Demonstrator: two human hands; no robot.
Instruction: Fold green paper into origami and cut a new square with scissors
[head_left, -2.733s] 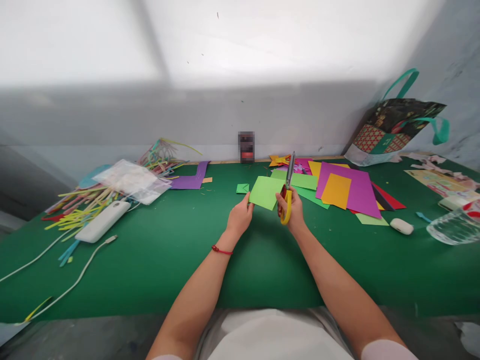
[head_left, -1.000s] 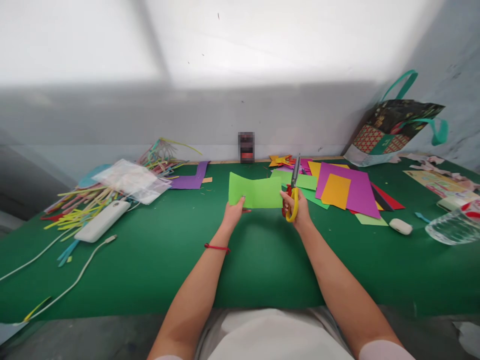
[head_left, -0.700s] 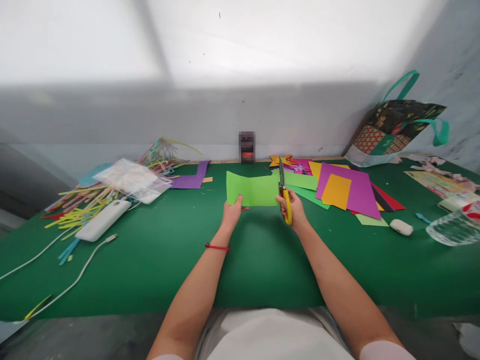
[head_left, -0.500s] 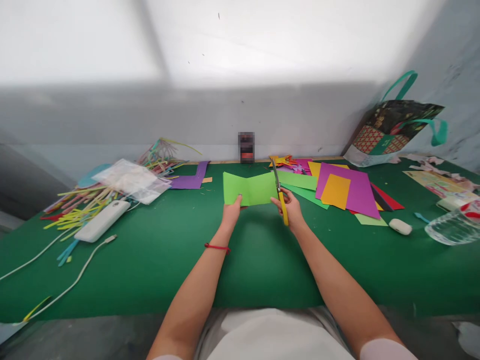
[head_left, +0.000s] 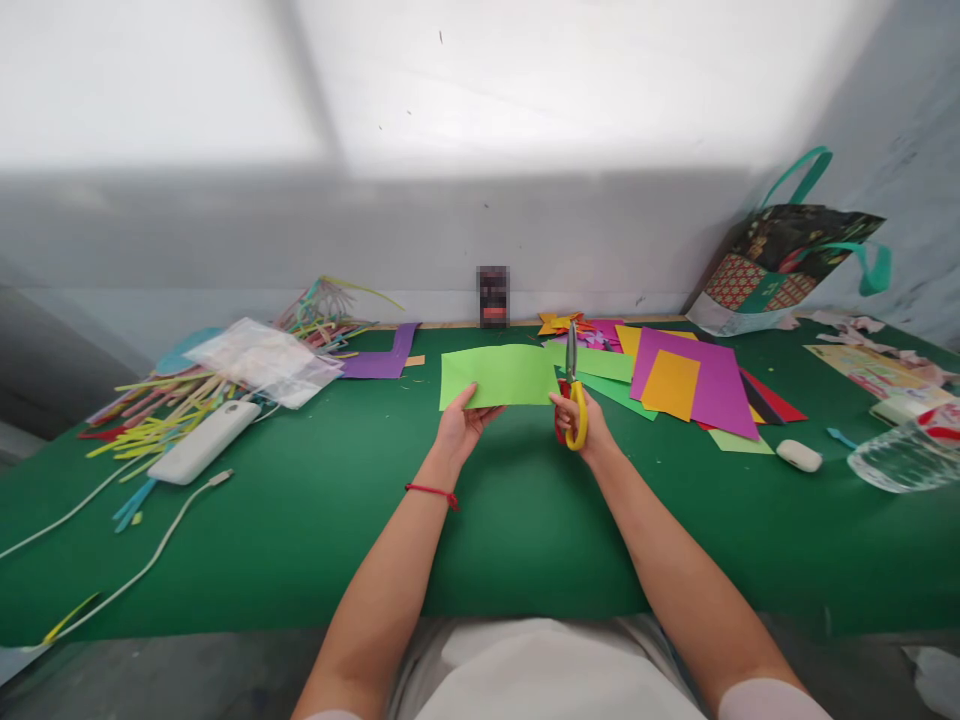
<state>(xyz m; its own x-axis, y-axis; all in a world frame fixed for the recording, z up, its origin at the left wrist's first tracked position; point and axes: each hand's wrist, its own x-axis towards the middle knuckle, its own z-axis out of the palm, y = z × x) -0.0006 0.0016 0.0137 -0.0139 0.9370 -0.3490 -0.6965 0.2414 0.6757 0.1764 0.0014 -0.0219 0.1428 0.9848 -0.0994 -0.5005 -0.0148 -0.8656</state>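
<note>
A light green sheet of paper is held up above the table in front of me. My left hand pinches its lower left edge, thumb in front and fingers behind. At the sheet's right end, my right hand holds scissors with yellow and red handles, blades pointing up and close together. The right thumb is at the sheet's lower right corner. Beyond the right hand, strips of green paper lie on the table beside a purple sheet with an orange piece on it.
On the green table, a white power bank and cable, a clear plastic bag and many paper strips lie left. A white earbud case, a plastic bottle and a patterned bag stand right.
The green sheet has gone from creased in the middle to flatter. The scissors have turned, showing their handles more fully, and have shifted slightly right. My left fingers have spread out behind the sheet.
</note>
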